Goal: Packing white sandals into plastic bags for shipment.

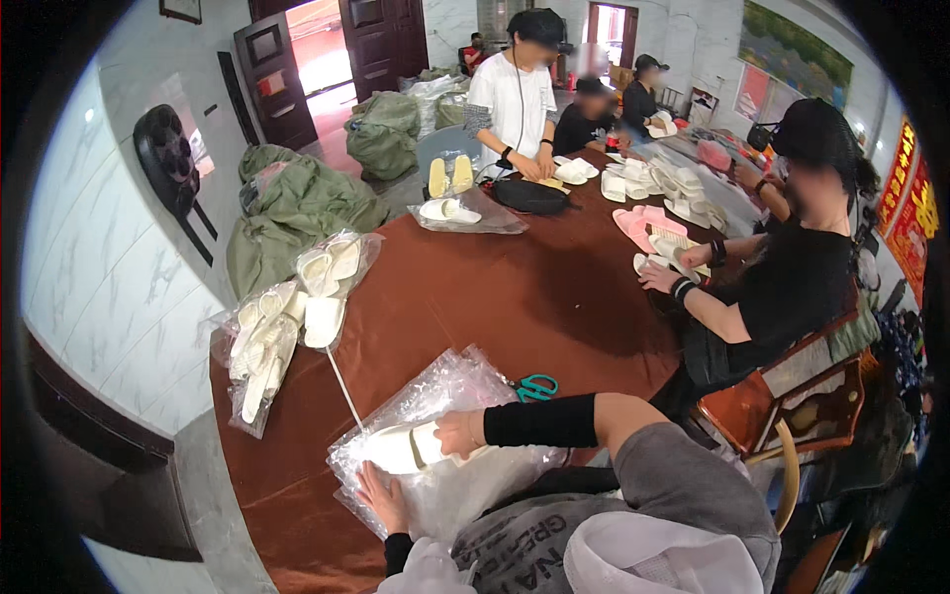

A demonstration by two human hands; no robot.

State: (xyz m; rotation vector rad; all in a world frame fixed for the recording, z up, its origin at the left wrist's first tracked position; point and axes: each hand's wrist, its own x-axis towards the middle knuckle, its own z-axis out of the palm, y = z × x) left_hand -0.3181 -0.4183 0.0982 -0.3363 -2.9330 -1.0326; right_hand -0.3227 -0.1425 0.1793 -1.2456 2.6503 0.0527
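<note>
Brown table (445, 287): clear plastic bags (461, 380), green scissors (535, 388), bagged slippers (265, 337), 1 black pouch (532, 196).

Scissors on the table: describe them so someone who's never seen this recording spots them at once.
Start at the large brown-covered table. On its near side, the wearer's right hand is at a white slipper amid clear plastic; the scissors lie just beyond that arm's black sleeve. Teal looped handles set them apart from the pale things nearby.

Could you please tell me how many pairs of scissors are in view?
1: the green-handled scissors on the brown table, beside the clear bags, just beyond the person's black right sleeve. Others may be hidden.
</note>
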